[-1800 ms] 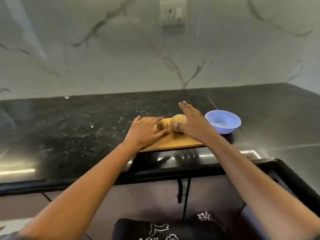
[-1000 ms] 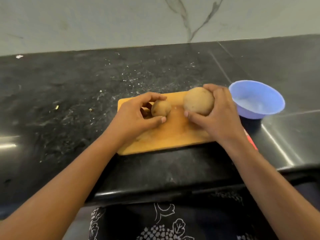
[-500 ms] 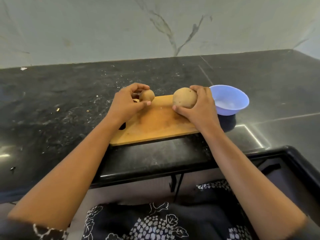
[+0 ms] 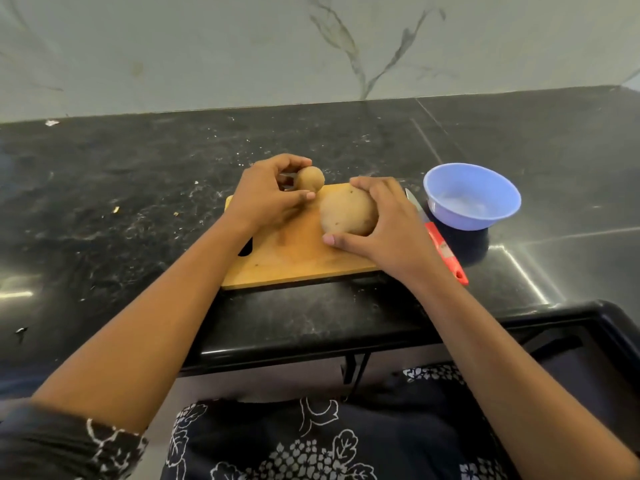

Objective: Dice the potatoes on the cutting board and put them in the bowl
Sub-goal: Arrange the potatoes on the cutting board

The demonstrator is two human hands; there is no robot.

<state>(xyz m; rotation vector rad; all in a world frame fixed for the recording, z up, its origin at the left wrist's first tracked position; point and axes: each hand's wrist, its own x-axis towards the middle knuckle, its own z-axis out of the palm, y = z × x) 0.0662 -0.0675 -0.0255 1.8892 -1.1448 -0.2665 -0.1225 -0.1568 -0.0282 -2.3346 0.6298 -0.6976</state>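
Both potatoes are whole, skins on, with no cut showing. The left hand has its fingers and thumb curled round the small potato at the far edge of the cutting board. The right hand grips the large potato, fingers over its top and thumb along its near side, and it rests on the middle of the board. The knife lies on the black counter just beside the board's right edge, red handle toward the person; neither hand touches it. The blue bowl stands beyond the knife, to the right, and no potato pieces show in it.

Assessment: the task is at its start. The potatoes are only being positioned. Taking up the knife, dicing both potatoes and transferring the pieces to the bowl all remain to be done.
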